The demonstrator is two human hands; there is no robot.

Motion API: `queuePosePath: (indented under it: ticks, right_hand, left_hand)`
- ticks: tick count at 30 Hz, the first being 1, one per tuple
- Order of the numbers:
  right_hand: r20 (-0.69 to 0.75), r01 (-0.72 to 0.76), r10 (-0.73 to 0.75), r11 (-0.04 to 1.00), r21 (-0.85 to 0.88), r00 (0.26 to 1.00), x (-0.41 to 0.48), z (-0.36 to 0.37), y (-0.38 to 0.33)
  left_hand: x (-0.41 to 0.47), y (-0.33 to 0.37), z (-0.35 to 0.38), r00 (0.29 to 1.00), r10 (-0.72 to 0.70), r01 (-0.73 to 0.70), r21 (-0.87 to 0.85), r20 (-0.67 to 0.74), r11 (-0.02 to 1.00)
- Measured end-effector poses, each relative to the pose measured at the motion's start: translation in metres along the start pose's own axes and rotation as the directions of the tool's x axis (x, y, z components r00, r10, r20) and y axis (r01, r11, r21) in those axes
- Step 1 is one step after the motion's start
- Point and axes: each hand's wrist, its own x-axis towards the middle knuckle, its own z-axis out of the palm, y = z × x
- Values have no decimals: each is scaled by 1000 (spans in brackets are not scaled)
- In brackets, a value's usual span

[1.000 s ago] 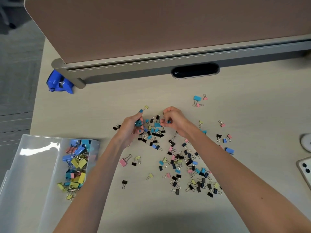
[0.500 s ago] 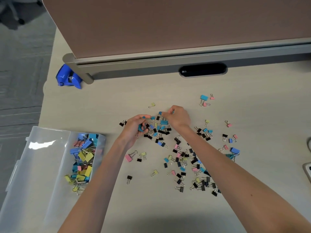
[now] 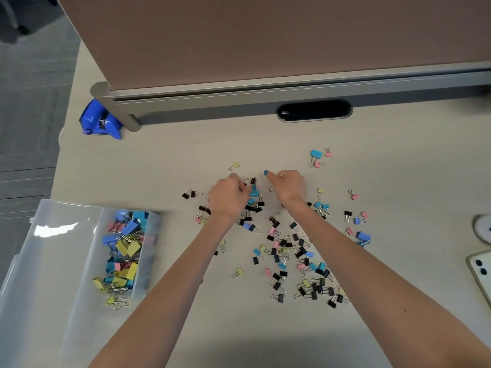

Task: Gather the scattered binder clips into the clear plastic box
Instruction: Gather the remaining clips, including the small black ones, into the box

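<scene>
Two bare hands work the middle of a pale desk (image 3: pixel 164 160) among scattered binder clips (image 3: pixel 292 251) in black, blue, pink and yellow. The left hand (image 3: pixel 228 199) is curled tight, its fingertips pinching a blue clip (image 3: pixel 254 193) at the far end of the scatter. The right hand (image 3: pixel 289 185), just beside it, is also curled, with one blue-nailed finger out straight and a small clip (image 3: pixel 280 176) held at the knuckles by its wire loop. Whether it holds more cannot be told. The clear plastic box (image 3: pixel 79 288) lies open at the desk's near left corner, and a heap of stored clips (image 3: pixel 123 251) lies along its right wall. A few strays lie towards the right edge. A brown partition (image 3: pixel 265 35) runs along the far edge, with a blue object (image 3: pixel 99 122) at its left post. A phone (image 3: pixel 481 272) lies at the right edge.
</scene>
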Motion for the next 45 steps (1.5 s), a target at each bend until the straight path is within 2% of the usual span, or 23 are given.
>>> queuePosePath:
  ticks: [5, 8, 11, 14, 18, 22, 24, 32, 36, 40, 45]
  right_hand:
    - [16, 36, -35, 999, -32, 999, 1, -15, 11]
    - [-2, 50, -50, 997, -55, 999, 2, -22, 19]
    - [-18, 55, -55, 998, -9, 998, 4, -29, 23]
    - [-14, 51, -51, 999, -4, 999, 6, -35, 26]
    - [-61, 56, -61, 996, -70, 996, 11, -46, 32]
    - [-153, 66, -90, 986, -153, 984, 26, -63, 34]
    - [-176, 67, -107, 973, -222, 978, 38, -73, 34]
    - [-169, 23, -132, 849, -528, 977, 76, -89, 17]
    - [-153, 40, -162, 803, -595, 975, 83, -88, 16]
    - [-100, 76, -205, 706, -704, 974, 86, -89, 13]
    - [-36, 145, -276, 604, -784, 960, 86, -85, 13]
  left_hand:
    - [7, 25, 11, 998, -43, 35, 219, 34, 975]
    - [10, 29, 13, 993, -99, 83, 226, 57, 970]
    - [11, 30, 15, 994, -82, 63, 219, 78, 974]
    - [8, 33, 15, 997, -47, 38, 124, 68, 992]
    - [11, 46, 16, 995, -28, 41, -132, 99, 990]
    - [18, 60, 23, 984, -38, 110, -433, 172, 895]
    - [19, 68, 26, 979, -55, 149, -512, 194, 846]
    - [24, 80, 37, 952, -131, 280, -612, 276, 740]
    - [21, 81, 39, 941, -139, 314, -644, 309, 698]
    - [20, 83, 40, 922, -152, 361, -646, 356, 673]
    - [17, 84, 41, 902, -151, 416, -723, 404, 551]
